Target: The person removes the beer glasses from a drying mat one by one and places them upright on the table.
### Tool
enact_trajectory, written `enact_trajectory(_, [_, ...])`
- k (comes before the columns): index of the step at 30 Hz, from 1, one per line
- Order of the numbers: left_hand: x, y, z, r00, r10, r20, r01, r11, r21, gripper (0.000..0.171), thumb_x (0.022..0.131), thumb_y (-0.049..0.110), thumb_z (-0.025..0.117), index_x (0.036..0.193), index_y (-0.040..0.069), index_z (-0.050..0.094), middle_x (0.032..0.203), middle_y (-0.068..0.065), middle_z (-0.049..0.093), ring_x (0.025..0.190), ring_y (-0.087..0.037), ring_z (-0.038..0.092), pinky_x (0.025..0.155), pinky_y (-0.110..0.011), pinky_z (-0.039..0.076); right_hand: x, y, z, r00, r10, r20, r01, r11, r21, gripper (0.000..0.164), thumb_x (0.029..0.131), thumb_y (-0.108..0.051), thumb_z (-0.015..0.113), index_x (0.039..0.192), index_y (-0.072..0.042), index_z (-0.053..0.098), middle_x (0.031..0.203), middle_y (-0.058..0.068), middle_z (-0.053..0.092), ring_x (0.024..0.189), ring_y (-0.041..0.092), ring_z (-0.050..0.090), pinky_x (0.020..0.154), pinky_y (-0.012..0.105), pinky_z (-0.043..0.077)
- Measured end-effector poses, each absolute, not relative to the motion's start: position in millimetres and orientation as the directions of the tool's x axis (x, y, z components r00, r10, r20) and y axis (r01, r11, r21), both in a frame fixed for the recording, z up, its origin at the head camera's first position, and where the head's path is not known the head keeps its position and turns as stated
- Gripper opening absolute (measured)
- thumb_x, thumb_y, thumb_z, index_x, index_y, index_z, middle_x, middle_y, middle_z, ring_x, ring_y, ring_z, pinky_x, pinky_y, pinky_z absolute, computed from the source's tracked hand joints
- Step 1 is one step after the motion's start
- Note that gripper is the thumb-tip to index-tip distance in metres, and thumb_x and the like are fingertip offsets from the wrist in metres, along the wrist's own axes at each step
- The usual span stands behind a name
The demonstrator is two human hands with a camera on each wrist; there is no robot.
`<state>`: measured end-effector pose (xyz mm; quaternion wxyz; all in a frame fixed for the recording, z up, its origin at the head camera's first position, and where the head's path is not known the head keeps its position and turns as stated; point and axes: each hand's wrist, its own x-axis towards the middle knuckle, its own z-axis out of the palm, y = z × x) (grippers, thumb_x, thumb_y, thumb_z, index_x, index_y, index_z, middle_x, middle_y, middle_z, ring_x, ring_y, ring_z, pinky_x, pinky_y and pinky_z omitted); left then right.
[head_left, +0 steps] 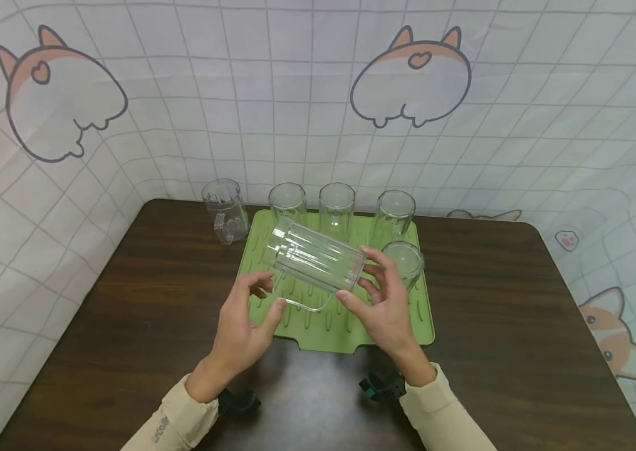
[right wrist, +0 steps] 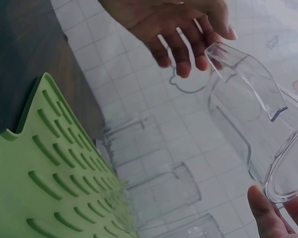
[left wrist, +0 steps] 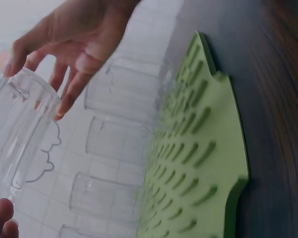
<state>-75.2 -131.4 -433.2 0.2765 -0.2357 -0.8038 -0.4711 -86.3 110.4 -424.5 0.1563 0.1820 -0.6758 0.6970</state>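
Observation:
A clear ribbed glass mug (head_left: 318, 254) is held tilted on its side above the green drying mat (head_left: 318, 338). My right hand (head_left: 388, 304) grips the mug's right end, thumb on the near side and fingers on the far side. At the mug's handle (head_left: 309, 309), my left hand (head_left: 244, 329) has its thumb and fingertips on the handle's left part. In the right wrist view, the handle's corner lies between the left thumb (right wrist: 221, 20) and fingers. The left wrist view shows the right hand (left wrist: 84, 44) spread around the mug's end.
Several glass mugs stand on the mat, among them a back one (head_left: 337, 203), a right back one (head_left: 395, 216) and a nearer one (head_left: 404, 263). Another glass mug (head_left: 227, 210) stands on the dark wooden table (head_left: 143, 313) left of the mat. A patterned cloth (head_left: 295, 81) hangs behind.

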Motion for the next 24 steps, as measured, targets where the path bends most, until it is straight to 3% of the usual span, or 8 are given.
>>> enact_trajectory(5, [-76,-125,-438,-0.828,0.069,0.556,0.554,0.245,0.795,0.034,0.093,-0.008,0.062,0.126,-0.01,0.054,0.105,-0.019,0.061,0.097,-0.011,0.061,0.087,-0.016,0.052,-86,112,-425,-0.873,-0.029,0.487,-0.486,-0.053,-0.873,0.077,0.079,0.019,0.073,0.147,0.008,0.039,0.147,0.004,0.047,0.122,0.007,0.06,0.099,0.019,0.056])
enact_trajectory(11, [-74,-120,-440,-0.912,0.049,0.408,0.408,-0.009,0.913,0.024,0.103,-0.006,0.047,0.125,-0.016,0.049,0.106,-0.006,0.059,0.096,-0.002,0.061,0.085,-0.015,0.053,-86,114,-425,-0.874,-0.031,0.485,-0.483,-0.051,-0.874,0.077,0.08,0.017,0.074,0.148,0.007,0.039,0.145,-0.002,0.048,0.122,0.008,0.06,0.1,0.019,0.056])
enact_trajectory(13, [-75,-118,-441,-0.919,0.046,0.391,0.386,-0.094,0.918,0.022,0.105,-0.002,0.043,0.122,-0.014,0.051,0.104,-0.001,0.06,0.093,-0.002,0.06,0.082,-0.017,0.053,-86,114,-425,-0.875,-0.03,0.483,-0.482,-0.048,-0.875,0.077,0.08,0.017,0.074,0.148,0.006,0.039,0.146,-0.001,0.048,0.122,0.008,0.06,0.1,0.019,0.056])
enact_trajectory(19, [-81,-115,-445,-0.928,0.119,0.354,0.261,-0.472,0.842,0.022,0.109,0.007,0.036,0.12,0.008,0.055,0.106,0.003,0.065,0.098,-0.008,0.066,0.084,-0.021,0.055,-87,115,-426,-0.866,-0.029,0.5,-0.498,-0.046,-0.866,0.077,0.08,0.018,0.074,0.148,0.007,0.038,0.146,0.002,0.048,0.123,0.009,0.06,0.1,0.019,0.056])
enact_trajectory(24, [-83,-113,-450,-0.904,0.255,0.342,0.11,-0.635,0.765,0.033,0.108,0.008,0.026,0.119,0.011,0.057,0.112,0.002,0.064,0.104,-0.012,0.068,0.093,-0.023,0.056,-88,115,-427,-0.866,-0.032,0.498,-0.496,-0.062,-0.866,0.077,0.081,0.018,0.074,0.148,0.008,0.037,0.145,-0.001,0.048,0.123,0.008,0.059,0.099,0.02,0.057])
